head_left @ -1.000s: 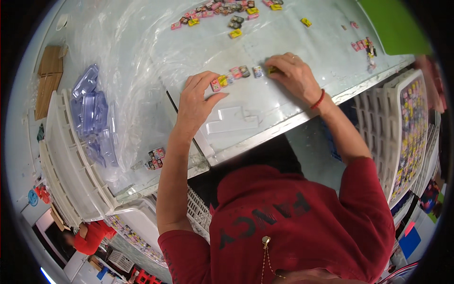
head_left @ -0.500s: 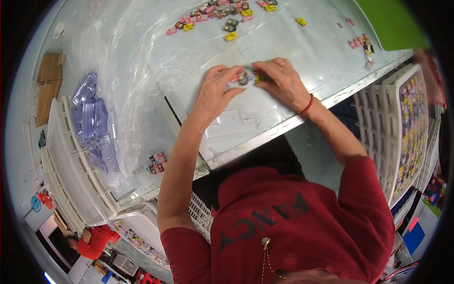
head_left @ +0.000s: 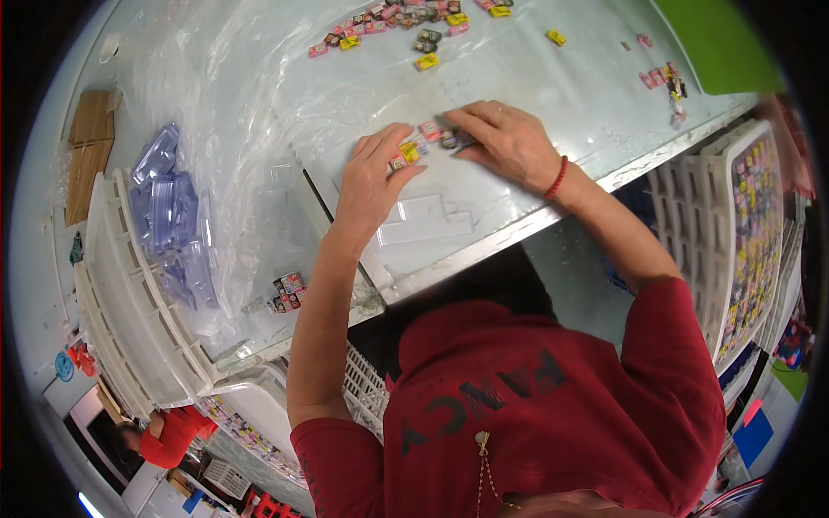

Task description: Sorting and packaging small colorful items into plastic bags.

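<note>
My left hand (head_left: 370,177) and my right hand (head_left: 509,142) meet over a short row of small coloured pieces (head_left: 423,142) on the white table (head_left: 518,220). The fingertips of both hands pinch the row from either end; a yellow piece and a pink piece show between them. A clear plastic blister tray (head_left: 423,220) lies flat just in front of the hands. A red band circles my right wrist.
More small coloured pieces (head_left: 389,26) lie scattered at the far edge, and a few (head_left: 665,82) to the far right. A stack of clear plastic trays (head_left: 173,216) sits on crumpled plastic film at left. White crates (head_left: 725,233) with filled packs stand at right. A person in red (head_left: 168,436) is at lower left.
My hands have drawn together, pushing the spread-out row of pieces into a tight group between the fingertips.
</note>
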Action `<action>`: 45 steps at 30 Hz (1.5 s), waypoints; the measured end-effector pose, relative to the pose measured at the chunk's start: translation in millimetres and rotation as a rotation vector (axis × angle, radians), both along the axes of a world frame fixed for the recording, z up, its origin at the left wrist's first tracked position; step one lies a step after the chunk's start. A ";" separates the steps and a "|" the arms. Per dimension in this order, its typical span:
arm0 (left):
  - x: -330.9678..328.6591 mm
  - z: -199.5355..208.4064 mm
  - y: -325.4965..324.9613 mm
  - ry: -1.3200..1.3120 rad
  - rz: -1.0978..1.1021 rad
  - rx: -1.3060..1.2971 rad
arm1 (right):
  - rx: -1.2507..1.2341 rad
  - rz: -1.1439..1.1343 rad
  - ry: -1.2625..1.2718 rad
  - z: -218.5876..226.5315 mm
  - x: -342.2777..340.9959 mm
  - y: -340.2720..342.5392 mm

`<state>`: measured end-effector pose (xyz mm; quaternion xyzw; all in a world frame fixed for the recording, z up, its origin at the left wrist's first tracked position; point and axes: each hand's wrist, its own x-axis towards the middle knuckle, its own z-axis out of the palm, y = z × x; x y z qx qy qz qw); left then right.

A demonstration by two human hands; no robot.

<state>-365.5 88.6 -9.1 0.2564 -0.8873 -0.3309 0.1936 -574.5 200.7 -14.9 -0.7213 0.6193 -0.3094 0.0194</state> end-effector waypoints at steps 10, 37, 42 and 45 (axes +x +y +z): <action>-10.6 0.9 -1.0 -0.053 -0.109 0.029 | 0.086 -0.040 0.025 0.9 5.7 -0.5; 64.0 51.7 41.3 -0.026 -0.084 -0.150 | 0.173 -0.040 0.069 49.0 79.0 37.5; 82.9 28.6 55.1 0.016 -0.129 -0.177 | 0.204 -0.042 0.024 35.7 102.8 56.2; 82.6 18.5 53.8 0.025 -0.129 -0.191 | 0.156 -0.063 0.052 26.6 105.5 55.4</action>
